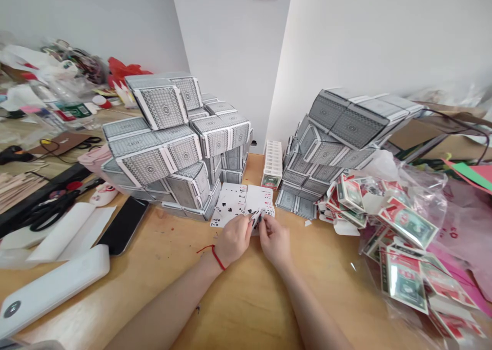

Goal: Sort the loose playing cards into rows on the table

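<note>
My left hand [233,241], with a red string bracelet at the wrist, and my right hand [275,241] are close together at the middle of the table. The fingers of both are pinched at a playing card, whose outline is partly hidden by the fingertips. Under and beyond them, spread-out playing cards [227,202] lie face up in overlapping rows, with black and red marks showing. A second group of face-up cards [265,193] lies just to the right, partly below my right hand.
Tall stacks of grey patterned card blocks stand on the left [157,152] and right [336,119]. Between them is a row of small card boxes [272,158]. Red-and-green card boxes [405,278] in clear plastic crowd the right. A black phone [122,224], white device [57,288] and scissors [57,209] lie left.
</note>
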The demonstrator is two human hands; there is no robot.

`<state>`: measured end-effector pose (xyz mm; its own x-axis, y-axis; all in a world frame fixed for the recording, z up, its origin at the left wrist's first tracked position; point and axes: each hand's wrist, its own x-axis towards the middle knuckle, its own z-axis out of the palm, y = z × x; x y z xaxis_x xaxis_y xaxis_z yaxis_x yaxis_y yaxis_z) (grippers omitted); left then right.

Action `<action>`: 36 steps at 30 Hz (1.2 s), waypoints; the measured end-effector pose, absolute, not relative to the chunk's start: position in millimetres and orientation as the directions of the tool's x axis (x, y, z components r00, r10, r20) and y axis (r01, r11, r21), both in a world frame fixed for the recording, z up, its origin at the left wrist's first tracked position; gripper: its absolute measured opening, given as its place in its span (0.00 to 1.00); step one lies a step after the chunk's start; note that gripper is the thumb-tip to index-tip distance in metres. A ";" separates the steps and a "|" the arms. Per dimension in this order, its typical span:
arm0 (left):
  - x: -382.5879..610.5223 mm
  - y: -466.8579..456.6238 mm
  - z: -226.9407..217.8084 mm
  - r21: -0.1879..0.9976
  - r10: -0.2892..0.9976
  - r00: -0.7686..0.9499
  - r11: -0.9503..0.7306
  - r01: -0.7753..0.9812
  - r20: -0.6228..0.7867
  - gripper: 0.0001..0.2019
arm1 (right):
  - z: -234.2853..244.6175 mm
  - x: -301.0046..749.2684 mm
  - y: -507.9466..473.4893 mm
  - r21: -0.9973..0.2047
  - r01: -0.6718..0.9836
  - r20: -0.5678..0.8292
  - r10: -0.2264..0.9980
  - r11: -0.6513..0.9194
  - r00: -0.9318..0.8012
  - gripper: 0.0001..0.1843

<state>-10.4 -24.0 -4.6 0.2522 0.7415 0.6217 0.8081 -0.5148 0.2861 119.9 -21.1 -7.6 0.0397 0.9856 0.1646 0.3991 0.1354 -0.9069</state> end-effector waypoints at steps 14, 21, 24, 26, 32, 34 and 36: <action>-11.7 -21.7 -8.3 0.309 0.767 0.270 -0.516 0.799 0.583 0.07 | -15.9 125.8 -13.8 -0.998 0.024 0.063 0.997 0.063 0.032 0.18; -10.3 -23.9 -2.2 0.225 0.727 0.369 -0.578 0.784 0.580 0.09 | -16.9 124.3 -17.4 -0.959 0.264 0.145 0.978 0.102 0.150 0.16; -11.2 -23.6 -4.2 0.298 0.755 0.273 -0.524 0.798 0.596 0.09 | -12.9 126.0 -15.3 -0.984 0.158 0.103 0.988 0.084 0.118 0.17; -12.3 -22.4 -6.0 0.354 0.777 0.163 -0.449 0.820 0.609 0.08 | -10.1 127.4 -13.3 -0.998 0.039 0.050 0.999 0.050 -0.003 0.17; -16.4 -18.1 -7.6 0.422 0.769 -0.011 -0.339 0.841 0.640 0.09 | -7.5 129.1 -10.9 -0.994 -0.100 -0.011 0.974 -0.035 -0.226 0.16; -16.4 -18.1 -7.5 0.421 0.768 -0.008 -0.342 0.840 0.640 0.09 | -8.1 130.1 -10.7 -0.996 -0.084 -0.004 0.970 -0.026 -0.243 0.15; -15.4 -19.0 -7.3 0.414 0.769 0.007 -0.350 0.840 0.639 0.09 | -9.0 131.1 -10.7 -1.000 -0.027 0.020 0.972 0.014 -0.234 0.14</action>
<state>-15.4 -19.0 -7.3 0.0066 0.7695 0.6386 0.8403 -0.3505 0.4135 131.1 -10.7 -9.0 -0.2342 0.9720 0.0204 -0.0274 0.0143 -0.9995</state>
